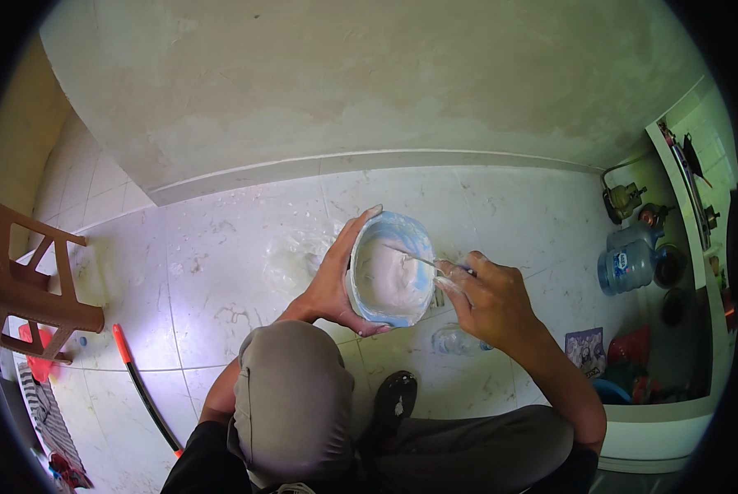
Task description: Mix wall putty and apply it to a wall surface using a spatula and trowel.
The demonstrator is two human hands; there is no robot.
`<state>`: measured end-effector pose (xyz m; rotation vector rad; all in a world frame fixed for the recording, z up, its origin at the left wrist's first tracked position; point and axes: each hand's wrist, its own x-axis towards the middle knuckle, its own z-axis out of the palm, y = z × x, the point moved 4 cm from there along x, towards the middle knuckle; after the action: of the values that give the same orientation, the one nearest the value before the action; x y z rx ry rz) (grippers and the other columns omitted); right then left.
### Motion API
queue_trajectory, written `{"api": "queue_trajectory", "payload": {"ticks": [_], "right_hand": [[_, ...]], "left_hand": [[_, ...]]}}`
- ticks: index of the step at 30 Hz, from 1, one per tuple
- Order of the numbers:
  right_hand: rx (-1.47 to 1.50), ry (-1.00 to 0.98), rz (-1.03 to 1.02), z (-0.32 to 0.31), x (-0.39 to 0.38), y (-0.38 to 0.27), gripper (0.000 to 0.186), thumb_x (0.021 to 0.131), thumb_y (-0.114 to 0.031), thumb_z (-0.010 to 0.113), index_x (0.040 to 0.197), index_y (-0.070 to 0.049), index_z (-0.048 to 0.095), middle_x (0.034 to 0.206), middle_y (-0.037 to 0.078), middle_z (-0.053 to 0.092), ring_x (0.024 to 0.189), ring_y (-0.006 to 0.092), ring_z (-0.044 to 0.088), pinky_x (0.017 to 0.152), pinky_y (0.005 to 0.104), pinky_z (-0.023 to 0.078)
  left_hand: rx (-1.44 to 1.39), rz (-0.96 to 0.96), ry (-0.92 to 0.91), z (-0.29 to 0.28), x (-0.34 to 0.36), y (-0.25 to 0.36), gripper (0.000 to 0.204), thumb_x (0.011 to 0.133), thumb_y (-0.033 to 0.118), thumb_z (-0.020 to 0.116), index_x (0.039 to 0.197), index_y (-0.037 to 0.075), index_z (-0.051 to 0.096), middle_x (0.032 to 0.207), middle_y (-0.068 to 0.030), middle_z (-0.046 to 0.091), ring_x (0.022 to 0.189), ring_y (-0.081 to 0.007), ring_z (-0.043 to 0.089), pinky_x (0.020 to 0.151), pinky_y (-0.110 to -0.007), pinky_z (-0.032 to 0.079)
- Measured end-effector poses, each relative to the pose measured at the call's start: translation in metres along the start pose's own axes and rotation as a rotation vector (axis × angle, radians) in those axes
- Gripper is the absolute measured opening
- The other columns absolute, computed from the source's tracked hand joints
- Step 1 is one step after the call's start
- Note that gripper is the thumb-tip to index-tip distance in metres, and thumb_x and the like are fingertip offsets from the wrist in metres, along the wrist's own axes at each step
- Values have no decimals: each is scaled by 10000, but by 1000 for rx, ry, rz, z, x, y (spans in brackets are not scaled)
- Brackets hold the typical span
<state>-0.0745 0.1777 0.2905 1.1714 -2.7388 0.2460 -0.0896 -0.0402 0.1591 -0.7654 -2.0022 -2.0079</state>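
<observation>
A blue tub (418, 233) with white smears along its rim and inner wall is tilted toward me in front of my knees. Thick white paste (389, 276) covers its bottom. My left hand (329, 284) grips the tub from its left side, thumb low and fingers spread up around the wall. Closed around the handle end of a thin scraper (412, 254), my right hand (492, 300) is at the tub's right rim. The scraper's narrow blade, seen nearly edge-on, reaches into the tub over the paste. White residue marks the right fingertips.
A plastered wall (385, 82) rises ahead. On the smeared tile floor lie a clear plastic bag (291, 259), a clear bottle (454, 339) and a black-and-orange rod (146, 393). A brown stool (52, 288) stands left; a large water jug (628, 267) lies under the right counter.
</observation>
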Motion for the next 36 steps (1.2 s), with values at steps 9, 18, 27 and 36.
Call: {"api": "queue_trajectory", "payload": {"ticks": [9,18,27,36], "right_hand": [[91,156,-126,4,-13,-1,294,833,-64,807,1126,-50,794,855,82,617,558,211,590,502,334,502],[-89,43,-86,-3,-14,-5,271,820,-79,799,1089,-50,804,847,90,627,567,231,623,518,350,525],[-27,-65,-35,1,-9,-1,273,888,-99,677,1135,-24,764,944,211,673,620,283,701,526,393,557],[-178,-341,-247,7,-18,-21,333,835,-103,663,1130,24,751,1073,292,688,749,289,742,553,388,577]], "left_hand": [[43,44,51,-4,-3,-2,1502,415,379,1030,1653,36,251,1542,-185,429,1436,-346,466,1219,-439,367],[139,68,13,-2,0,7,1522,388,336,1019,1660,42,238,1551,-151,414,1444,-308,449,1229,-436,351],[99,5,-94,7,2,8,1494,392,359,1032,1646,67,274,1507,-173,448,1409,-363,471,1199,-461,395],[231,12,-47,4,0,6,1485,398,346,1026,1645,77,266,1501,-179,438,1387,-388,473,1188,-479,408]]}}
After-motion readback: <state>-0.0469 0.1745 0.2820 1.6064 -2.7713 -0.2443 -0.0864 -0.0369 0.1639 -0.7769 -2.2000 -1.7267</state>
